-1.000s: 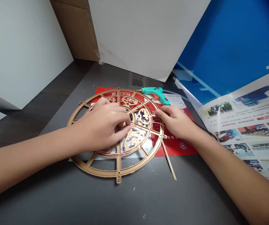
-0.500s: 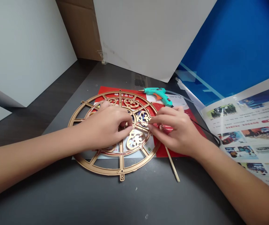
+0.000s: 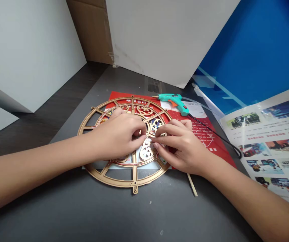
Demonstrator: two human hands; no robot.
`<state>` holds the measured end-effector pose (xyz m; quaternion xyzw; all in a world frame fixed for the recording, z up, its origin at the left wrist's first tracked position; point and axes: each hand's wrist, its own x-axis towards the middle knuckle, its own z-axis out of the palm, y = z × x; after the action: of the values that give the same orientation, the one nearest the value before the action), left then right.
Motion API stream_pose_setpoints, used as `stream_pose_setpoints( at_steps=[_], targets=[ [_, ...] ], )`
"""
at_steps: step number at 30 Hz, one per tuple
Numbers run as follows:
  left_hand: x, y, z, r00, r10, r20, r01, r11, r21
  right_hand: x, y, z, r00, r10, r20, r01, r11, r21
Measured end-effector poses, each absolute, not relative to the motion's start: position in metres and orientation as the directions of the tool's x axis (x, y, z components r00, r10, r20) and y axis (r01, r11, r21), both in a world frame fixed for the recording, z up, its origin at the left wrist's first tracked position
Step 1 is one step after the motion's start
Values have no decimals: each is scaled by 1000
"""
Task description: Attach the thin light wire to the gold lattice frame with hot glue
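Observation:
A round gold-coloured openwork frame (image 3: 124, 184) lies flat, with spokes and scrolled ornaments inside its rings. Thin reddish wires (image 3: 126, 165) run along its inner ring. My left hand (image 3: 124, 134) is over the middle of the frame, thumb and forefinger pinched near the hub; what they pinch is mostly hidden. Just right of the hub, my right hand (image 3: 184, 144) pinches thumb and fingers together around something thin, seemingly a wire end. The two sets of fingertips are a short way apart. Both hands cover parts of the frame and its ornaments.
A teal glue gun (image 3: 173, 101) lies behind my right hand, its black cord (image 3: 217, 135) running right. Under the frame is a red printed sheet (image 3: 209, 144). A thin pale stick (image 3: 192, 185) pokes out below my right hand. White panels (image 3: 164, 40) and a picture poster (image 3: 275, 134) surround the table.
My right hand has moved left and slightly down, closer to my left fingertips. The left hand keeps its pinch over the frame. The whole view has shifted slightly.

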<state>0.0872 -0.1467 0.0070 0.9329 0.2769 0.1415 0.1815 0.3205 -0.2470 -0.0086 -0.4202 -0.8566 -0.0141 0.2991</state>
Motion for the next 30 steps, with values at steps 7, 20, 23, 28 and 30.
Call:
stream_pose_setpoints(
  at_steps=[7, 20, 23, 28, 30],
  targets=[
    [89, -147, 9, 805, 580, 125, 487, -766, 419, 318, -249, -10, -487, 716, 501, 722, 653, -231],
    [90, -148, 11, 811, 574, 115, 489, -772, 407, 319, -251, -12, -473, 683, 556, 749, 644, -155],
    [91, -148, 11, 813, 570, 121, 485, -777, 401, 320, -250, -10, -471, 675, 567, 755, 641, -137],
    [89, -148, 9, 817, 561, 135, 475, -787, 393, 318, -252, -9, -482, 699, 528, 746, 643, -170],
    [88, -148, 9, 819, 557, 140, 472, -791, 390, 317, -252, -9, -486, 703, 518, 739, 647, -185]
  ],
)
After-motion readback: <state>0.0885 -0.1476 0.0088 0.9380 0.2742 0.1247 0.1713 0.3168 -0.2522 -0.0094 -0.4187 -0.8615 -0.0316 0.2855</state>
